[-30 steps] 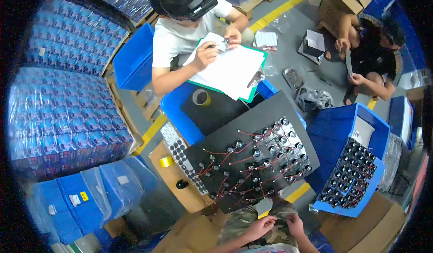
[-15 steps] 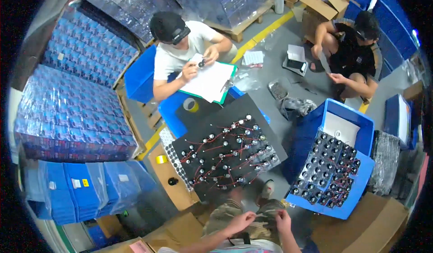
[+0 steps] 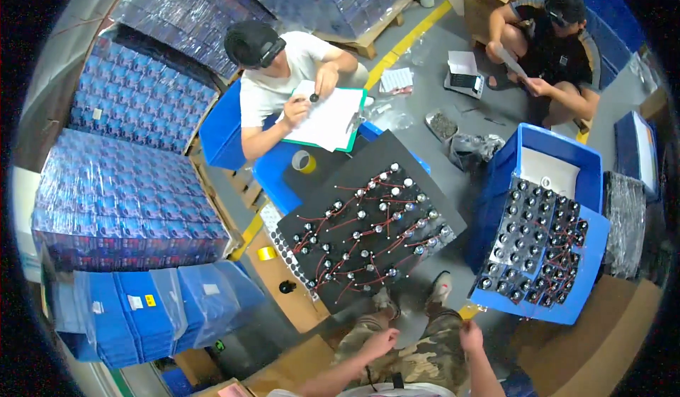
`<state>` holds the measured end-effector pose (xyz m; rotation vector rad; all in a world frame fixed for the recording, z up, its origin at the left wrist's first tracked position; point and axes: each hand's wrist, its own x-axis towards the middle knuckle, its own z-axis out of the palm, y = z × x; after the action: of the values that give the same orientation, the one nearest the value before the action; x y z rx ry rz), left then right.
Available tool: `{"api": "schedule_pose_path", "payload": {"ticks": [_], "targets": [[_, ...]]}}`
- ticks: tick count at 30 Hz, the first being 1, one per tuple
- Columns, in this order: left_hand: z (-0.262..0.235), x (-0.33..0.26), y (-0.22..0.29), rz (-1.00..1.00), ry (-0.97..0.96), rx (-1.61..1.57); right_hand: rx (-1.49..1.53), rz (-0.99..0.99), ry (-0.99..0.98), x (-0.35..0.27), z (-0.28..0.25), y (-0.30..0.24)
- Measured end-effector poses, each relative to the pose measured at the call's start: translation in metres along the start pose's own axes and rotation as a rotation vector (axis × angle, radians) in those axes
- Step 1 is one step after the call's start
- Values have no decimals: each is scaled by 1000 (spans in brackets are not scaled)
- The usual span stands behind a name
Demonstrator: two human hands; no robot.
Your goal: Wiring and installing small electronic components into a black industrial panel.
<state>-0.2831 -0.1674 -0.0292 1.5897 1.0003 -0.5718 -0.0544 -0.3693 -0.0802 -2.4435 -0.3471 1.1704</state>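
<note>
My left hand (image 3: 380,342) is above my left thigh, its fingers curled together. Over my right thigh, my right hand (image 3: 471,335) is closed too, apart from the left one. Anything in either hand is hidden or too small to make out. Beyond my knees lies a dark board (image 3: 333,199) carrying several small round silvery parts (image 3: 362,214) with thin red wires. To the right, black sheets of similar round parts (image 3: 520,242) rest on a blue lid (image 3: 591,255), some with red wires.
One person (image 3: 290,78) across from me holds a small black part over a green clipboard (image 3: 350,142). Another person (image 3: 559,50) crouches far right with a paper. A blue bin (image 3: 595,156) stands right, stacked blue crates (image 3: 134,312) left, wrapped pallets (image 3: 127,199) behind them.
My hands have moved apart, the right one shifting rightward. The whole view has shifted a little. The crouching person's paper has tilted.
</note>
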Motion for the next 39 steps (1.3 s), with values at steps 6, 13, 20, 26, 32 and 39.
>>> {"api": "schedule_pose_path", "payload": {"ticks": [6, 13, 20, 26, 32, 39], "targets": [[-7, 27, -96, 8, 189, 379, -198, 86, -99, 33, 62, 0], [-4, 43, -187, -378, 223, 161, -507, 317, -406, 21, 84, -70], [10, 59, -156, -467, 371, 291, -815, 361, -311, 46, 122, -26], [34, 55, -134, -463, 434, 375, -923, 245, -388, 47, 108, -36], [63, 54, -132, -314, 624, 543, -786, 238, -672, 59, 82, -47], [56, 20, -107, -244, 499, 243, -884, 240, -562, 52, 103, 1]]}}
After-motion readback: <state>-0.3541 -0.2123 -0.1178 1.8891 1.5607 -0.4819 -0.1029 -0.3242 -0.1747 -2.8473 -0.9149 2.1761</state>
